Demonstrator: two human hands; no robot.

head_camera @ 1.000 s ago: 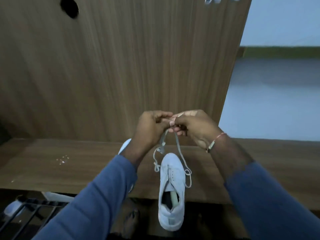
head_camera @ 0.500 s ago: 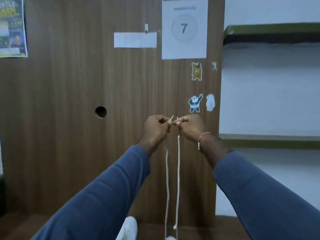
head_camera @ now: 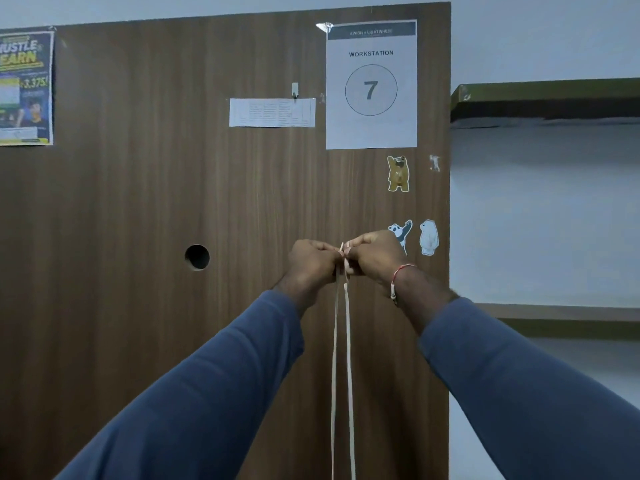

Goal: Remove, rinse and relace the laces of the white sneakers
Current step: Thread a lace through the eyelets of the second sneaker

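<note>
Two strands of a white shoelace (head_camera: 341, 375) hang straight down from my raised hands to the bottom edge of the view. My left hand (head_camera: 311, 263) pinches the tip of the left strand, and my right hand (head_camera: 372, 256) pinches the tip of the right one. The two hands touch knuckle to knuckle at about chest height in front of the wooden panel (head_camera: 138, 237). The sneakers are out of view below the frame.
The wooden back panel carries a round hole (head_camera: 197, 257), a "Workstation 7" sheet (head_camera: 371, 84), a small paper slip (head_camera: 272, 112), a poster (head_camera: 26, 88) and bear stickers (head_camera: 398, 174). To the right are a pale wall and a green shelf edge (head_camera: 543, 95).
My hands rose from just above the sneaker on the bench, drawing the lace up into two long strands. The view tilted up, so the sneaker dropped out of sight.
</note>
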